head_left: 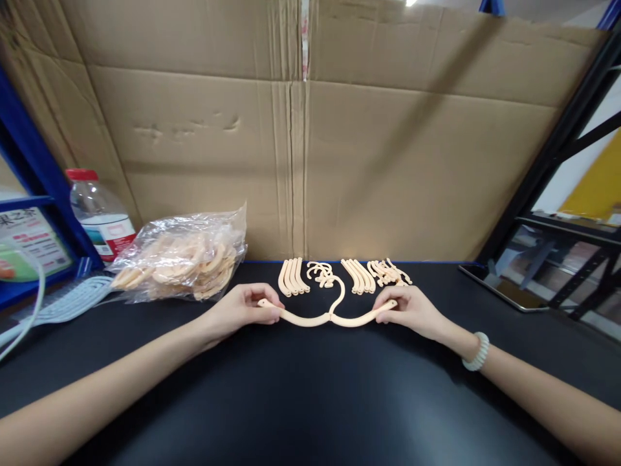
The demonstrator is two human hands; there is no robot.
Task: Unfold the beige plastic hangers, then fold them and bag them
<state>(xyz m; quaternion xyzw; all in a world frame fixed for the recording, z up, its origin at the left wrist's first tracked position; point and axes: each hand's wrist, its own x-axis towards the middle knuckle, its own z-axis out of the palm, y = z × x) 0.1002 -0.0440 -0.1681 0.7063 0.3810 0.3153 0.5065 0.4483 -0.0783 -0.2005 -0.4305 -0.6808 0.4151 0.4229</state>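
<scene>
Soft light, stretched edges

Light is moderate and fairly even, with a white glare spot (pixel 411 2) just above the cardboard wall (pixel 349 142). A diagonal shadow crosses the wall's right half. In front of the wall, the black table (pixel 320 395) carries a pale sheen, the cream hanger (pixel 305 321) is fairly sharp, and the plastic bag (pixel 194 252) glints. Right of the wall, wide-angle stretch slants the shelf frame (pixel 542 155); left of it, small print on the poster (pixel 33 239) blurs.

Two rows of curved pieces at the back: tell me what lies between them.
Head view: a small pile of hooks lies between the left row and right row, partly overlapped by the hanger.
</scene>
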